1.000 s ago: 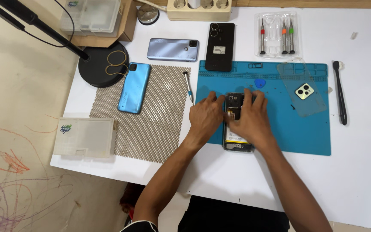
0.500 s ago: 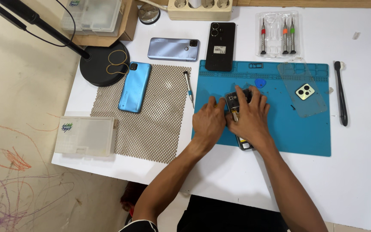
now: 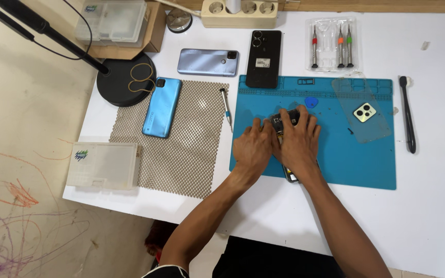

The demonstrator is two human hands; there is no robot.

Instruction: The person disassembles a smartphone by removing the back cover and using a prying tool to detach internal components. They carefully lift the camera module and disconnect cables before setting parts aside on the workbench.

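Observation:
An opened phone (image 3: 285,122) lies on the blue work mat (image 3: 351,159), mostly hidden under my hands. My left hand (image 3: 252,148) presses on its left side, fingers curled over the edge. My right hand (image 3: 298,142) covers the phone's body, fingertips on its exposed top part. The phone's lower end (image 3: 290,177) pokes out below my right wrist. A clear back cover with a camera block (image 3: 364,111) rests on the mat to the right. A blue pick (image 3: 311,102) lies just beyond my fingers.
A light-blue phone (image 3: 161,107) and a small screwdriver (image 3: 226,107) lie on a mesh mat (image 3: 181,154). A lilac phone (image 3: 208,62) and black phone (image 3: 263,58) lie behind. Screwdriver set (image 3: 330,44), black tool (image 3: 407,114), lamp base (image 3: 125,78), plastic boxes (image 3: 103,166) surround.
Both hands have shifted slightly up the mat over the opened phone, and the fingers of my right hand now spread over its top part.

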